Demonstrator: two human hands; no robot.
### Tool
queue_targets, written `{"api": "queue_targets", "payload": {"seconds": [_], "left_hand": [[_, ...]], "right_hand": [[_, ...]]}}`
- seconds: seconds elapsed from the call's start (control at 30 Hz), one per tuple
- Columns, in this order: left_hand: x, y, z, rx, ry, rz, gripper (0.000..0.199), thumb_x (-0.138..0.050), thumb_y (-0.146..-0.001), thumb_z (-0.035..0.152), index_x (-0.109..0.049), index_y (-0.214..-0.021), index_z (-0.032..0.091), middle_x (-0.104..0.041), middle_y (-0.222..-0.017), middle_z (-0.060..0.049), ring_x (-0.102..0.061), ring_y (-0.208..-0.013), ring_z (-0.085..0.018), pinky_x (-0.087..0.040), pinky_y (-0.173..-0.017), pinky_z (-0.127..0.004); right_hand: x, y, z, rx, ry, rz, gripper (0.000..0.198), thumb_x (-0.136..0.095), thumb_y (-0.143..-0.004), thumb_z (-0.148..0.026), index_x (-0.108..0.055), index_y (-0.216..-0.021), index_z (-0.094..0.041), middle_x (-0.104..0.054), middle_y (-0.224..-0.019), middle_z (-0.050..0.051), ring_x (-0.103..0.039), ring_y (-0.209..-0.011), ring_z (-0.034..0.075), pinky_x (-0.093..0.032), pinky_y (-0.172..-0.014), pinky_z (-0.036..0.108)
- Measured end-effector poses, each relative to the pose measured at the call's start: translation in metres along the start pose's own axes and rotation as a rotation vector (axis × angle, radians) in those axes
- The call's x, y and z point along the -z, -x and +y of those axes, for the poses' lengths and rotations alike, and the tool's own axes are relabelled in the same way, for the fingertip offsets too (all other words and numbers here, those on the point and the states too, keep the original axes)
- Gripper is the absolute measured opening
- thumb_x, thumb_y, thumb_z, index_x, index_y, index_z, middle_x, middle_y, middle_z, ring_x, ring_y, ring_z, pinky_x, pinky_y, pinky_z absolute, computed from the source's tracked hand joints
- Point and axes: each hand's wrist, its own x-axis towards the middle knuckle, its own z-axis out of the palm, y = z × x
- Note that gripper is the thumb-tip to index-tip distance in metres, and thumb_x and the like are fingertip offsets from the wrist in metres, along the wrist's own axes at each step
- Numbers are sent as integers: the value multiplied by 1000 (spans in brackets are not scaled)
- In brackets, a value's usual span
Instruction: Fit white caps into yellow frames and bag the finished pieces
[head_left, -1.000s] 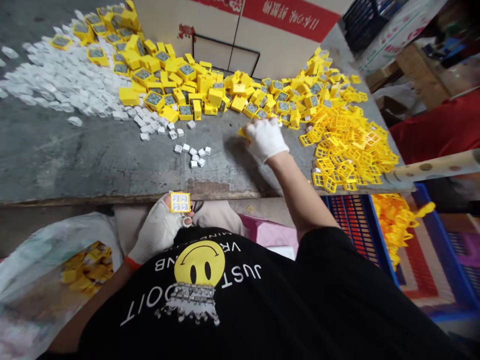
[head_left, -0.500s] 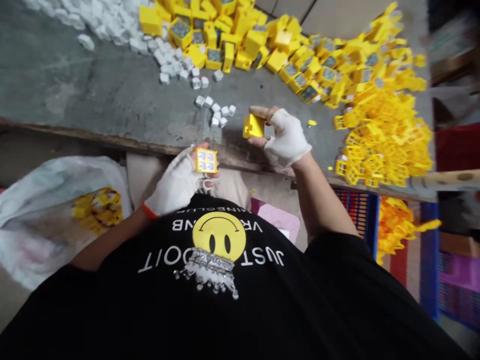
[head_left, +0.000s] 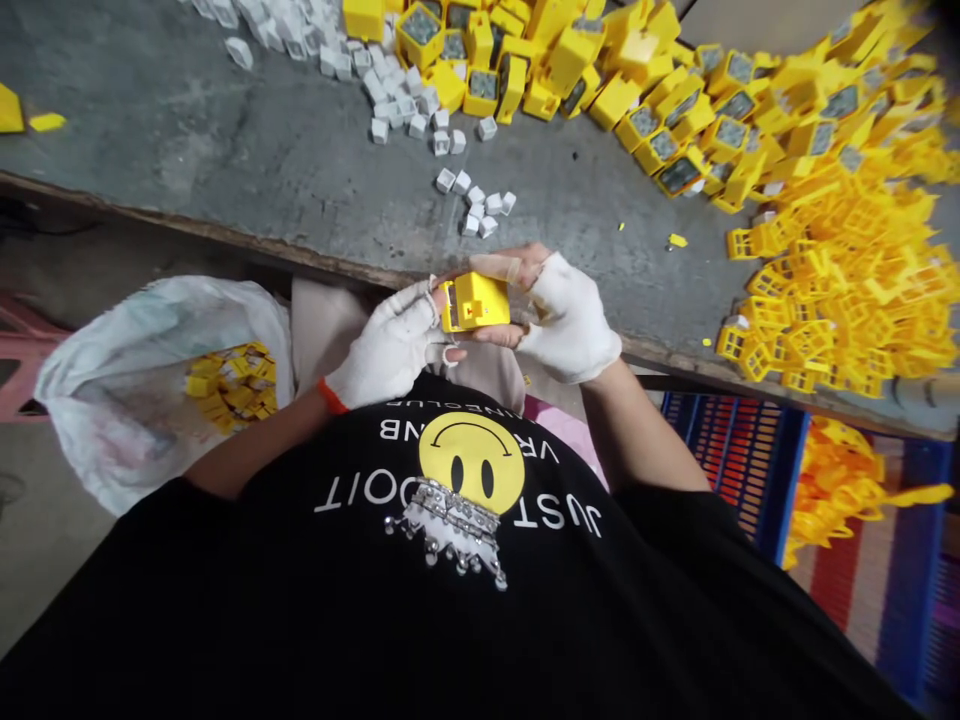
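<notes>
My right hand (head_left: pixel 576 322), in a white fingerless glove, grips a small yellow box-shaped housing (head_left: pixel 491 297) between its fingers and thumb. My left hand (head_left: pixel 390 342), gloved the same way, closes on a yellow window-like frame (head_left: pixel 448 308) at the housing's left end. The frame shows only as a thin edge; its face and its white square caps are hidden. Both hands meet in front of my body, by the table's near edge. Just beyond them, several loose white caps (head_left: pixel 475 208) lie on the grey table (head_left: pixel 225 170).
A long heap of yellow housings (head_left: pixel 570 60) runs along the back, with white caps (head_left: pixel 397 95) to its left. Yellow frames (head_left: pixel 840 300) are piled at the right. Below stand a white bag (head_left: pixel 97 370) holding yellow pieces and a blue crate (head_left: pixel 739 450).
My hands have come together: the right brought the housing left and down, against the frame in my left hand. The frame's white caps have gone out of sight. The camera view has shifted left.
</notes>
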Motion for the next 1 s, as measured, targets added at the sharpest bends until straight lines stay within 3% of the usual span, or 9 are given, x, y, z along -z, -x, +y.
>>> {"api": "queue_targets", "payload": {"seconds": [0.13,0.37,0.5,0.57,0.63,0.77,0.87,0.93,1.0], "left_hand": [[2,-3,-2,9,20,-19,11,-82,-108,18,-77,-118,20,-90,-119,-9,-90,-100,-26,-73,-76,-31],[6,-3,-8,-60,-50,-100,9,-80,-108,21,-79,-116,18,-90,-116,-12,-90,-92,-27,-70,-64,-29],[15,-3,-11,-172,-169,-146,35,-91,-103,38,-82,-131,19,-90,-123,-14,-90,-104,-30,-72,-70,-31],[21,-4,-11,-260,-315,-175,54,-96,-98,46,-81,-142,19,-88,-131,-15,-88,-114,-33,-74,-78,-35],[27,-7,-11,-366,-500,-183,60,-98,-95,46,-80,-145,17,-87,-135,-15,-86,-121,-34,-75,-91,-39],[33,-11,-9,-629,-748,-161,48,-88,-97,33,-79,-142,17,-82,-144,-16,-80,-134,-34,-68,-118,-47],[30,-7,-7,-831,-873,-150,45,-85,-95,26,-79,-139,18,-79,-138,-15,-79,-130,-32,-65,-120,-49],[28,-1,-4,-885,-919,-132,43,-87,-93,26,-80,-135,19,-77,-129,-13,-78,-122,-31,-65,-116,-49],[25,3,0,-811,-873,-107,40,-90,-94,29,-80,-131,20,-77,-128,-12,-76,-124,-32,-63,-117,-49]], "right_hand": [[-1,2,-2,16,-10,23,72,-73,-108,-78,-74,-164,-32,-79,-146,13,-77,-134,36,-62,-120,58],[-8,2,4,79,4,24,79,-65,-109,-86,-76,-163,-29,-83,-143,15,-78,-129,36,-63,-115,56],[-23,7,3,146,92,44,78,-59,-114,-83,-72,-167,-27,-83,-142,16,-78,-126,36,-63,-114,55],[-35,9,0,152,149,78,72,-56,-118,-77,-73,-167,-28,-82,-142,17,-78,-127,36,-62,-115,56],[-45,9,-2,116,148,111,70,-57,-118,-76,-74,-166,-28,-81,-144,18,-76,-132,38,-60,-118,60],[-47,3,2,-14,-200,175,87,-70,-103,-92,-78,-159,-27,-80,-142,17,-76,-131,38,-64,-119,60],[-41,-3,2,-90,-533,213,80,-79,-96,-95,-87,-138,-27,-82,-123,10,-80,-113,30,-70,-110,54],[-43,-6,-1,-140,-674,255,75,-88,-91,-91,-89,-128,-26,-82,-118,8,-81,-109,28,-71,-107,50],[-50,-7,-6,-197,-799,300,73,-96,-84,-88,-88,-122,-25,-83,-115,7,-82,-107,27,-73,-103,48]]}}
